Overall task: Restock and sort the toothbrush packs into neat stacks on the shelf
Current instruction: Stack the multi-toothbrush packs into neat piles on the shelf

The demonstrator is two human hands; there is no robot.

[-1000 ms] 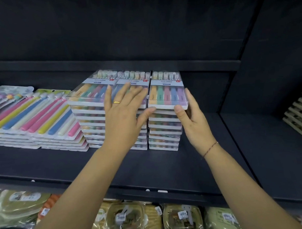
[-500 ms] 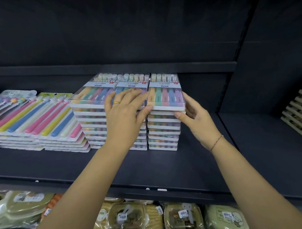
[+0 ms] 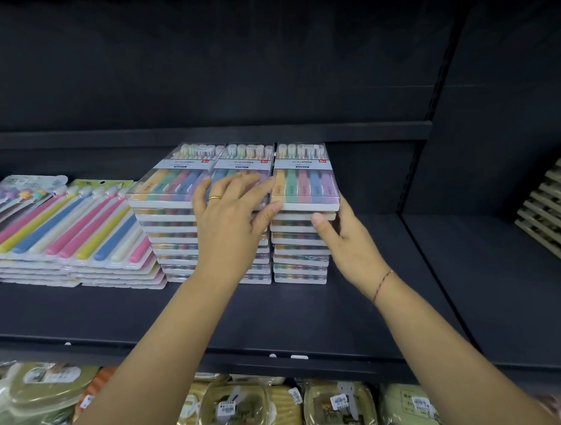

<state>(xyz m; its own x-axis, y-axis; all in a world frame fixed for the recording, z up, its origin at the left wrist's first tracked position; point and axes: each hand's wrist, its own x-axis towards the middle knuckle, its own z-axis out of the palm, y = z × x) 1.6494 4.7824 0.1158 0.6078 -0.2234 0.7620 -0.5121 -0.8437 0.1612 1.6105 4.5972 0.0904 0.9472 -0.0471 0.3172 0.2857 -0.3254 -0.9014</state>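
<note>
Left hand lies spread flat on the middle stack of toothbrush packs, thumb touching the right stack; right hand cups that stack's near corner, fingers hidden, so can't tell how tight. Packs on the shelf look light, stiff, slick plastic, I'd grab the long edges

My left hand lies flat, fingers spread, on the top pack of the middle stack, with the thumb touching the right stack. My right hand holds that stack's near right corner, thumb on its front and fingers hidden along its side. The left stack touches the middle one. Flat toothbrush cards lie toward the left end of the shelf.
</note>
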